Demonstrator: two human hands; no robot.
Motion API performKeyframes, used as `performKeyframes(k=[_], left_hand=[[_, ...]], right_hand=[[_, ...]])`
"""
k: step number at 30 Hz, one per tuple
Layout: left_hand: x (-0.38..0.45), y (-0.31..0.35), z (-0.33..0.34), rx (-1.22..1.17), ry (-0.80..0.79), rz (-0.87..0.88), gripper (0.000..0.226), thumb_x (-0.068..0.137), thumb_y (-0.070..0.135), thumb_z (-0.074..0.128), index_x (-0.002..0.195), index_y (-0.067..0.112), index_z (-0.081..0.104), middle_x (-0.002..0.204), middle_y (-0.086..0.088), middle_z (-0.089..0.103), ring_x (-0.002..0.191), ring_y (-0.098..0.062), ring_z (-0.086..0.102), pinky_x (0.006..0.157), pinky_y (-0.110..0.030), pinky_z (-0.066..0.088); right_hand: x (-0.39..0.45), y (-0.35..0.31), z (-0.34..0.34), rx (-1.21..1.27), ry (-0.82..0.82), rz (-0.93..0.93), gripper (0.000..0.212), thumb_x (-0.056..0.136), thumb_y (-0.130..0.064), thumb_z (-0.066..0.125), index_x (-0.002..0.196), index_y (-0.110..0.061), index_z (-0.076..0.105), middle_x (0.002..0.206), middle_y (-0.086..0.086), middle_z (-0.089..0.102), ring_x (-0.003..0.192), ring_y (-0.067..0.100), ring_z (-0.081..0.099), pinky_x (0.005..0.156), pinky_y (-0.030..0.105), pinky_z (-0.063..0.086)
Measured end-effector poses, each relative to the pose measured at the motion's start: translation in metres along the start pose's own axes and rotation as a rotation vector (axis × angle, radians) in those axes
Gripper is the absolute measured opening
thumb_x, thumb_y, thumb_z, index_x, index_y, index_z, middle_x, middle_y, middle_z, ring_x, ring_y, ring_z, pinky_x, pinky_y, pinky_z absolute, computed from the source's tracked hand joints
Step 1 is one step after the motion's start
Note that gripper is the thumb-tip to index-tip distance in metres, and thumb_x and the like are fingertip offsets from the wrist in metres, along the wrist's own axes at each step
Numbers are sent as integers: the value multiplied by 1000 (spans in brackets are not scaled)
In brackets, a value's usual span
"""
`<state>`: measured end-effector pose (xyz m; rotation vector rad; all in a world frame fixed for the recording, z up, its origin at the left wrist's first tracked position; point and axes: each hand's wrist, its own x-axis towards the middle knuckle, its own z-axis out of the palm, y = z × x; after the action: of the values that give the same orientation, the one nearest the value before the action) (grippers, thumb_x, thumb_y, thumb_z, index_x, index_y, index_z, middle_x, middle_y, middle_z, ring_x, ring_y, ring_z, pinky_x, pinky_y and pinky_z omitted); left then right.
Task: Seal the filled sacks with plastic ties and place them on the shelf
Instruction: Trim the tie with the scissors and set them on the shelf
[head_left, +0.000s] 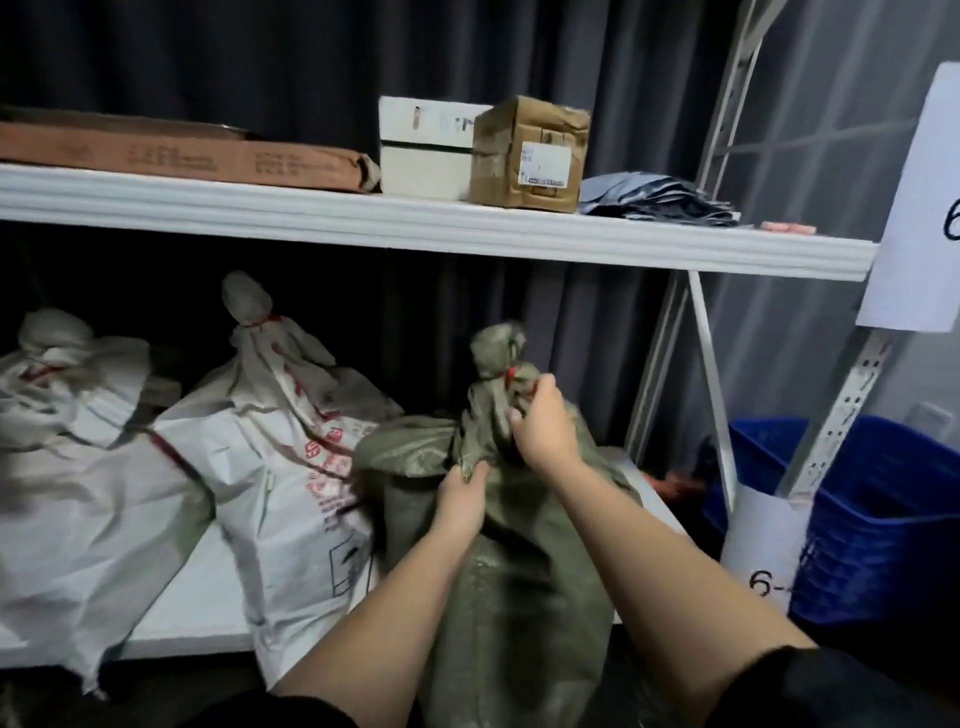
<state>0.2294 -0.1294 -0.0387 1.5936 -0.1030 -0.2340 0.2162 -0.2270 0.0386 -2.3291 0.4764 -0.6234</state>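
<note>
Already tied, the green sack (498, 519) goes up onto the lower shelf (197, 587) beside two white sacks (270, 447).

Right hand (540, 421) has its fingers (519, 415) curled tight round the gathered neck just under the red tie (511, 375), probably to steer the top; left hand (460, 499) bunches the cloth lower down, likely taking weight. Most of the sack hangs off the shelf's front edge, its shoulder touching the nearer white one.
</note>
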Motion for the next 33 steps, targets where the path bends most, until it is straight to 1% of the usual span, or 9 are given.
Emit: performKeyframes(k=[4,8,10,13,17,21,25,29,33], left_hand=[[23,-18,7,185,-83,-44,47,91,31,55,130,5,51,132,-17,54,124,-33,49,108,-41,37],[39,-61,6,303,-186,-133,101,53,62,55,139,10,43,140,-14,48,128,-29,46,109,-40,36],[23,-57,1,312,-175,-150,102,52,64,58,137,8,44,137,-14,50,125,-29,48,107,-38,39],[5,-55,-4,332,-58,-100,67,75,43,72,125,6,48,127,-14,54,118,-29,51,100,-33,41],[-16,-50,-6,365,-13,28,61,80,40,71,126,10,45,133,-12,44,121,-27,47,101,-32,38],[-36,-37,-9,559,139,144,56,86,44,61,128,17,37,134,-8,35,117,-28,48,85,-31,38],[-31,-36,-16,895,264,277,74,85,50,57,146,30,21,145,-14,23,133,-34,28,104,-43,34],[-3,-50,-18,1096,80,225,72,87,59,48,146,50,8,158,-3,-18,145,-39,-9,115,-55,8],[27,-60,-10,1078,-28,158,60,91,59,39,146,45,18,159,4,-14,145,-36,-10,113,-56,18]], right_hand=[[16,52,33,-187,-258,-19,57,91,-29,55,142,-13,34,146,11,38,134,29,38,109,42,33],[6,78,52,-168,-464,-22,53,96,-30,50,143,-9,38,148,12,38,137,24,36,113,34,28],[-6,89,53,-217,-374,-89,51,94,-33,50,142,-16,39,149,6,38,137,22,35,112,41,30],[-33,95,45,-210,-140,-130,51,92,-34,52,140,-24,39,149,1,34,137,21,32,109,43,32],[-64,92,33,-202,150,-76,54,88,-34,57,137,-20,39,137,0,44,129,20,39,105,42,32],[-97,110,25,8,473,468,69,86,-38,61,143,-14,30,146,8,38,136,25,33,108,47,27],[-119,136,49,438,338,1032,98,78,-67,56,151,-24,7,157,13,10,141,40,16,112,53,16],[-111,136,86,574,153,1027,105,74,-76,52,151,-31,-3,158,15,1,140,43,17,114,53,17],[-66,141,93,544,118,898,101,76,-72,54,150,-37,-5,158,12,-1,139,43,21,111,55,18]])
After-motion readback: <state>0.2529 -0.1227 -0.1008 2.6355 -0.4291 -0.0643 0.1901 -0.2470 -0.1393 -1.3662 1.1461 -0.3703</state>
